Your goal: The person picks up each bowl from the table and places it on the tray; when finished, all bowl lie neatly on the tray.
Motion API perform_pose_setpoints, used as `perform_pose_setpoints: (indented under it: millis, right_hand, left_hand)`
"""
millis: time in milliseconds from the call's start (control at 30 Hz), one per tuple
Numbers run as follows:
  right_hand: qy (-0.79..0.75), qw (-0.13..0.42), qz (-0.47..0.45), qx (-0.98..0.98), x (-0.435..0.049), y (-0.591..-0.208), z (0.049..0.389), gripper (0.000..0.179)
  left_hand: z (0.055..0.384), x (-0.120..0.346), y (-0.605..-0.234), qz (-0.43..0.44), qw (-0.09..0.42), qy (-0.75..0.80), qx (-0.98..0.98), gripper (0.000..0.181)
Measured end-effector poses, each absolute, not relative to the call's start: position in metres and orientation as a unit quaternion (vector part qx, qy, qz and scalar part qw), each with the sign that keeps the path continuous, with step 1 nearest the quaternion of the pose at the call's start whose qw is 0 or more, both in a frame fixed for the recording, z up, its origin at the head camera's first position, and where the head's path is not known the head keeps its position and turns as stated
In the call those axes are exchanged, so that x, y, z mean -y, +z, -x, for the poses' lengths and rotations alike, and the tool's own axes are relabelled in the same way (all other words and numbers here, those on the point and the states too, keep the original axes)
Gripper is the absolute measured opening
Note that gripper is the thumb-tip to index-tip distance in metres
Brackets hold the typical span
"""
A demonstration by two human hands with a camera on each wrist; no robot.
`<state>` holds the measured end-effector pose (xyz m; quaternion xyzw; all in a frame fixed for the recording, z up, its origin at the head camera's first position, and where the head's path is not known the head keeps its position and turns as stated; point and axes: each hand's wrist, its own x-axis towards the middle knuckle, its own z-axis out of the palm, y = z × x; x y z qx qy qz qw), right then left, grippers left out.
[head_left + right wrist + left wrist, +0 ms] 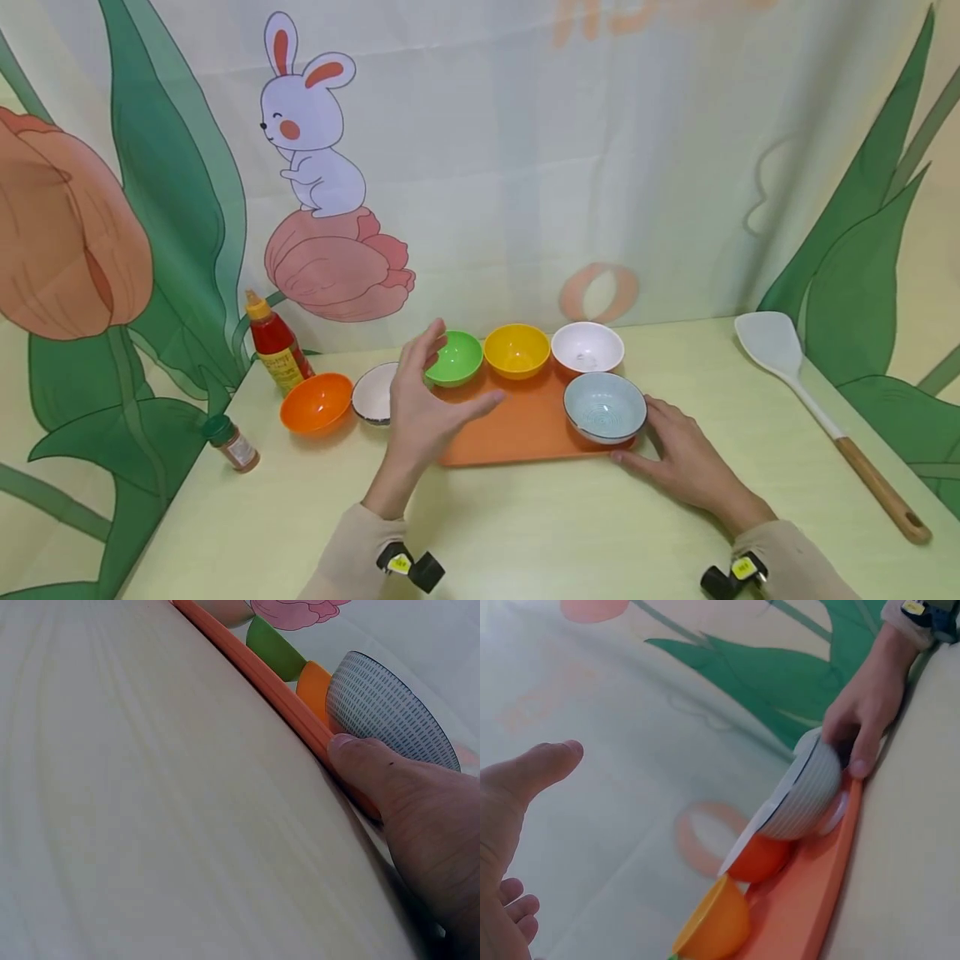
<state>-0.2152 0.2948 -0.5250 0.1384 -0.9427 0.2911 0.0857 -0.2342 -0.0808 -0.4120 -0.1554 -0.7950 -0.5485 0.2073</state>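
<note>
An orange tray (517, 429) lies on the table, carrying a green bowl (455, 360), a yellow bowl (517, 352), a bowl white inside and orange outside (587, 347), and a pale blue bowl (604, 407) at its front right. My right hand (686, 462) grips the tray's front right corner, thumb along the front edge, beside the pale blue bowl. Its far fingers are partly hidden behind that bowl. My left hand (427, 408) is raised over the tray's left end, thumb and fingers spread, holding nothing. It partly hides a white dark-rimmed bowl (371, 396).
Left of the tray stand an orange bowl (317, 404), a red sauce bottle (279, 346) with a yellow cap, and a small green-capped jar (231, 444). A white spatula with a wooden handle (881, 487) lies at the right. A printed curtain (480, 167) hangs behind the table.
</note>
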Motion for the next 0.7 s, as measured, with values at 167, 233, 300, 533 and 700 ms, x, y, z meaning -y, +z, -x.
perform_pose_setpoints:
  millis: [167, 233, 300, 533, 700]
  right_hand:
    - [0.290, 0.085, -0.139, 0.943, -0.296, -0.523, 0.216, 0.103]
    - [0.291, 0.086, -0.139, 0.943, -0.296, -0.522, 0.216, 0.103]
    - [0.291, 0.089, -0.141, 0.942, -0.296, -0.522, 0.215, 0.102]
    - [0.292, 0.089, -0.141, 0.942, -0.296, -0.524, 0.215, 0.102]
    - [0.294, 0.094, -0.144, 0.940, -0.296, -0.524, 0.215, 0.101]
  left_hand:
    - [0.237, 0.115, -0.408, 0.147, 0.227, -0.544, 0.794, 0.116]
    - [0.238, 0.128, -0.408, 0.145, 0.238, -0.536, 0.797, 0.116]
    - [0.240, 0.142, -0.408, 0.135, 0.250, -0.527, 0.801, 0.115]
    - [0.244, 0.195, -0.414, 0.068, 0.276, -0.511, 0.811, 0.107]
    - [0.247, 0.225, -0.431, -0.001, 0.277, -0.492, 0.826, 0.103]
